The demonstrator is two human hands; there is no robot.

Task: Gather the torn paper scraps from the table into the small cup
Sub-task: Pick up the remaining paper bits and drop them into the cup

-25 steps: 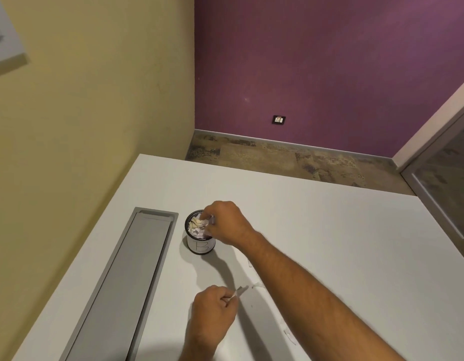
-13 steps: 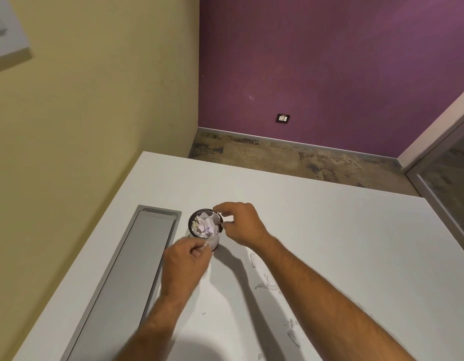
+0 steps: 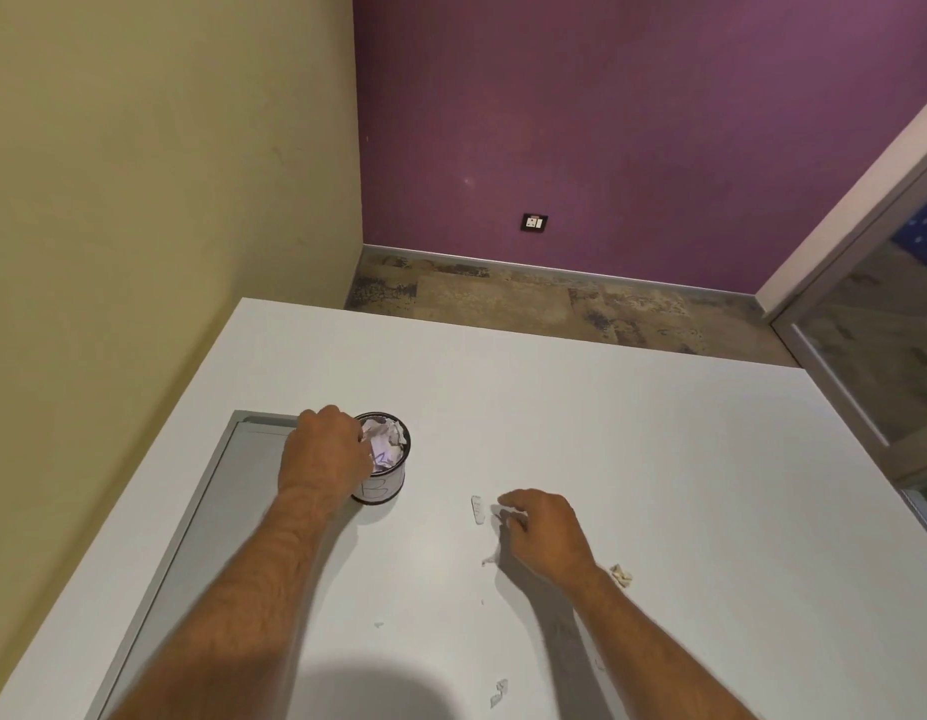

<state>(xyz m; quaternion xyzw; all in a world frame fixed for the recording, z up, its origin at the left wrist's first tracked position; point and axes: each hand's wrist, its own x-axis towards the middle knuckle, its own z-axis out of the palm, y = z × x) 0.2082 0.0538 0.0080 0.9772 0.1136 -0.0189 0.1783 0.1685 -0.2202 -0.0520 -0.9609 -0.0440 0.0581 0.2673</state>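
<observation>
The small cup (image 3: pixel 386 485), white with a dark rim, stands on the white table (image 3: pixel 606 433) and is packed with crumpled paper scraps (image 3: pixel 384 443). My left hand (image 3: pixel 323 454) sits at the cup's left rim, fingers curled over the paper; whether it holds a scrap is hidden. My right hand (image 3: pixel 541 532) rests low on the table to the right, fingers spread beside a narrow white scrap (image 3: pixel 477 510). More scraps lie nearby: a small one (image 3: pixel 488 560) under my right palm's edge, a crumpled beige one (image 3: pixel 622 574) by my right wrist, and a torn one (image 3: pixel 498 692) near the front.
A long grey recessed cable tray (image 3: pixel 201 537) runs along the table's left side, just left of the cup. A yellow wall flanks the left edge. Beyond the far edge are a brown floor, a purple wall and a glass door at right.
My left hand has risen from the cup's near side to its left rim. My right hand has left the cup and dropped to the table on the right, next to the narrow scrap.
</observation>
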